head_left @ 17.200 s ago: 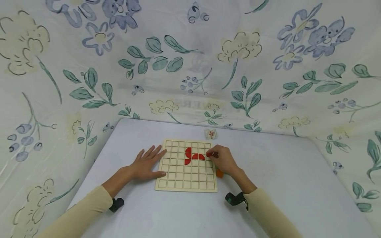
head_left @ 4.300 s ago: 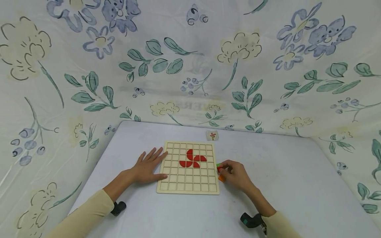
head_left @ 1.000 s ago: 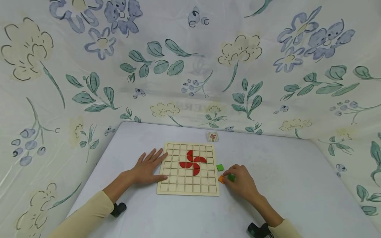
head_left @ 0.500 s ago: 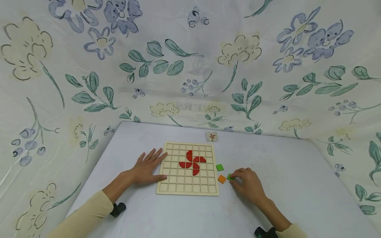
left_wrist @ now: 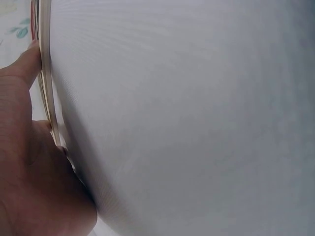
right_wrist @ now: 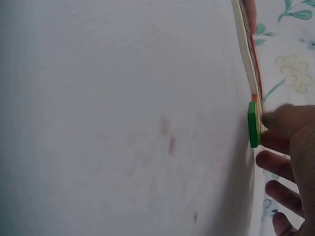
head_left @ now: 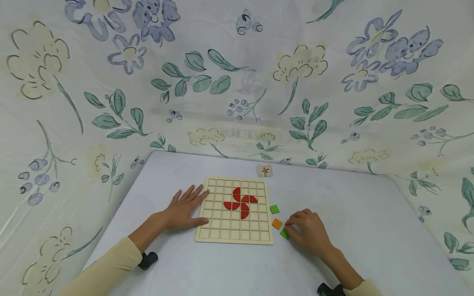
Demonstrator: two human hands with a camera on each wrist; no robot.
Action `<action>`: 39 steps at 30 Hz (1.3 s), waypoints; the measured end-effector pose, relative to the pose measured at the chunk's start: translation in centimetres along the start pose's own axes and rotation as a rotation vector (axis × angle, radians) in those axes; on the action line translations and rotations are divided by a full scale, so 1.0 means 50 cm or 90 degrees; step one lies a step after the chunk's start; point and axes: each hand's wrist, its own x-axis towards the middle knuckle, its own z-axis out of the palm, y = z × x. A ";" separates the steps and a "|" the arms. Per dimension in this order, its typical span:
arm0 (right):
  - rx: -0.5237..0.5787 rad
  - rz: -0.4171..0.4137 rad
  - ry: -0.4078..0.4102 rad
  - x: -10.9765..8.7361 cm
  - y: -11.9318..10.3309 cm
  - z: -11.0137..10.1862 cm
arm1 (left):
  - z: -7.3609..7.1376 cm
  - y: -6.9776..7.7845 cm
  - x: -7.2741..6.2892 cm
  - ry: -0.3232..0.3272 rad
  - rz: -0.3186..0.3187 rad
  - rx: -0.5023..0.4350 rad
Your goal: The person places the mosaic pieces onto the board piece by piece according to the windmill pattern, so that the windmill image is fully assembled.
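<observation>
A square wooden grid board (head_left: 214, 235) lies on the white table, with red quarter-circle pieces (head_left: 244, 211) set in its cells as a pinwheel. My left hand (head_left: 180, 212) lies spread, its fingers and thumb resting on the board's left edge. To the right of the board, my right hand (head_left: 309, 231) hovers low with loosely bent fingers. A green tile (head_left: 284, 233) lies partly under it; in the right wrist view the green tile (right_wrist: 252, 124) is beside the thumb tip, not clearly pinched. An orange tile (head_left: 277, 223) and another green tile (head_left: 274, 209) lie nearby.
Behind the board's right corner lies a small card (head_left: 264, 170) showing a red pinwheel on a grid. A floral curtain (head_left: 237, 90) surrounds the table (head_left: 352, 213). Dark wrist cameras sit below both forearms.
Since the earlier frames, the red pinwheel has gained pieces. My right hand moved off the board to the loose tiles, and a green tile shifted toward me. My left hand stayed in place.
</observation>
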 end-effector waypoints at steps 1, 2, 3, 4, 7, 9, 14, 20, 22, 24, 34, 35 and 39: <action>0.007 -0.002 -0.009 -0.001 -0.001 -0.002 | 0.000 0.001 0.000 0.000 -0.001 0.002; 0.015 -0.006 -0.019 -0.002 -0.003 -0.005 | -0.001 0.001 -0.001 0.000 -0.003 0.004; 0.023 -0.009 -0.030 -0.002 -0.004 -0.007 | -0.002 0.002 -0.001 0.000 -0.004 0.005; 0.025 -0.008 -0.045 -0.003 -0.005 -0.008 | -0.003 0.003 -0.001 0.000 -0.005 0.006; 0.029 -0.016 -0.077 -0.003 -0.010 -0.009 | -0.004 0.003 -0.002 0.000 -0.006 0.008; 0.029 -0.022 -0.087 -0.002 -0.013 -0.009 | -0.003 0.003 -0.002 0.001 -0.005 0.003; 0.015 -0.050 -0.085 0.006 -0.019 -0.012 | 0.000 0.001 -0.001 0.004 -0.003 -0.004; 0.024 -0.073 -0.059 0.024 -0.021 -0.015 | 0.005 -0.003 0.002 0.003 -0.003 0.001; 0.036 -0.084 -0.052 0.032 -0.024 -0.014 | 0.005 -0.004 0.003 0.004 -0.003 0.004; 0.046 -0.093 -0.047 0.039 -0.029 -0.010 | 0.005 -0.005 0.002 0.004 -0.004 0.009; 0.084 -0.143 -0.024 0.090 -0.064 0.030 | 0.005 -0.003 0.002 0.004 0.003 0.007; 0.091 -0.150 -0.021 0.097 -0.070 0.035 | 0.005 -0.003 0.002 0.005 0.004 0.007; 0.105 -0.161 -0.020 0.124 -0.096 0.054 | 0.003 -0.002 0.002 0.008 0.010 0.009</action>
